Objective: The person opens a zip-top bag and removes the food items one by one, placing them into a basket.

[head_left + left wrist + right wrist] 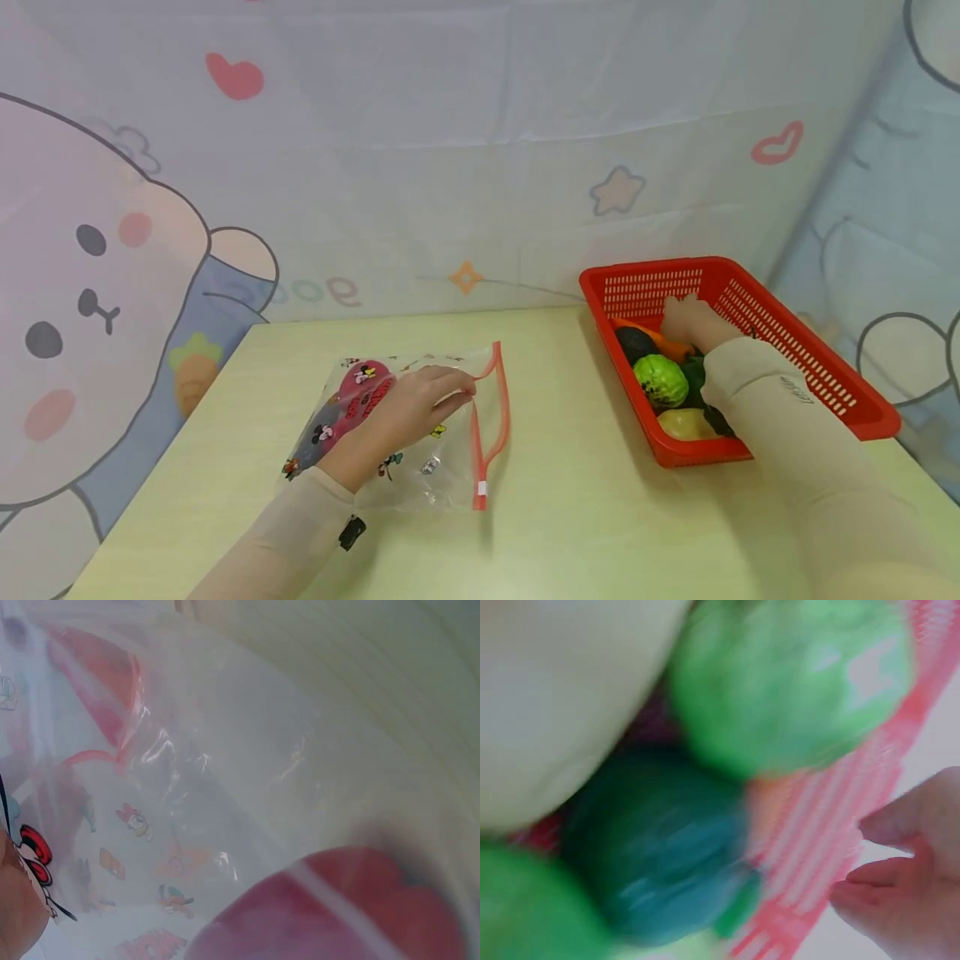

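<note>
A clear zip bag (450, 487) with cartoon prints and a red zip edge lies on the table. My left hand (408, 408) reaches over it and pinches the film at its parted mouth. In the left wrist view the bag's printed film (225, 787) fills most of the picture. Over the red plastic basket (825, 337), my right hand (693, 323) hovers with thumb and fingers apart, nothing visible between them. Below it lie a bumpy light-green vegetable (660, 381), an orange carrot-like piece (670, 346) and a pale yellow piece (684, 423). The right wrist view shows a dark green vegetable (660, 840), blurred.
The pale wooden table (570, 500) runs between bag and basket. A printed cloth (420, 183) hangs behind the table's far edge and along the sides. The basket stands near the right edge, its slotted walls higher than the vegetables.
</note>
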Tool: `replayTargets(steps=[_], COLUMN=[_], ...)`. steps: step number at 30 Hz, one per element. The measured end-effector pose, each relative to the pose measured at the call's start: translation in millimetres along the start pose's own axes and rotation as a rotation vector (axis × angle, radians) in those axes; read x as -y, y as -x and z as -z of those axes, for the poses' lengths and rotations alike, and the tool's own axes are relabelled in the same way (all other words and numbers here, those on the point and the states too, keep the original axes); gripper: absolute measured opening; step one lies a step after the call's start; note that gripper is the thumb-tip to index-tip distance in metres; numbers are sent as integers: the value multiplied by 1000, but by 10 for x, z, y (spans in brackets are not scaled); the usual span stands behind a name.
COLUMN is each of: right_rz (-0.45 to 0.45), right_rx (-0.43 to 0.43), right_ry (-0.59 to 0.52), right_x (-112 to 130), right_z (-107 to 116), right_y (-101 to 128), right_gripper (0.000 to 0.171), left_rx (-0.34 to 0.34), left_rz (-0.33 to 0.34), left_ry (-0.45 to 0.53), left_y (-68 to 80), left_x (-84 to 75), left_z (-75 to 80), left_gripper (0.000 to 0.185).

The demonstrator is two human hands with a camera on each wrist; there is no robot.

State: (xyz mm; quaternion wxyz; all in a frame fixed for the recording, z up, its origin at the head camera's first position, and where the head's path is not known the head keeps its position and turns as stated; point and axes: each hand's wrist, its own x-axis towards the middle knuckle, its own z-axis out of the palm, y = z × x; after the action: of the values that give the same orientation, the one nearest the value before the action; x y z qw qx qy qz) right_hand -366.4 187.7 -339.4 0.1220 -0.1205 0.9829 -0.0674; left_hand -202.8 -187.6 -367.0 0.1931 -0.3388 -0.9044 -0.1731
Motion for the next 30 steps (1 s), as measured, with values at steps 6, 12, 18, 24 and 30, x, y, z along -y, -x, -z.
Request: replayTargets(steps=[6, 12, 18, 24, 30], right_rz=[126, 302, 470, 667, 875], right_rx=[-339, -424, -239, 98, 63], right_ry=[-277, -341, -203, 27, -4], right_x=[493, 1053, 1530, 1889, 2109], right_z=[340, 505, 321, -316, -887], right_y=[197, 524, 786, 786, 560], right_gripper=[46, 34, 32, 28, 36], left_rx=[10, 13, 10, 3, -31], left_rz=[14, 10, 21, 40, 36], left_ry=[10, 11, 8, 3, -7], left_y=[2, -12, -35, 16, 37], left_x=[8, 6, 12, 17, 3], left_z=[-14, -9, 42, 74, 79], left_gripper=[11, 11, 12, 14, 15])
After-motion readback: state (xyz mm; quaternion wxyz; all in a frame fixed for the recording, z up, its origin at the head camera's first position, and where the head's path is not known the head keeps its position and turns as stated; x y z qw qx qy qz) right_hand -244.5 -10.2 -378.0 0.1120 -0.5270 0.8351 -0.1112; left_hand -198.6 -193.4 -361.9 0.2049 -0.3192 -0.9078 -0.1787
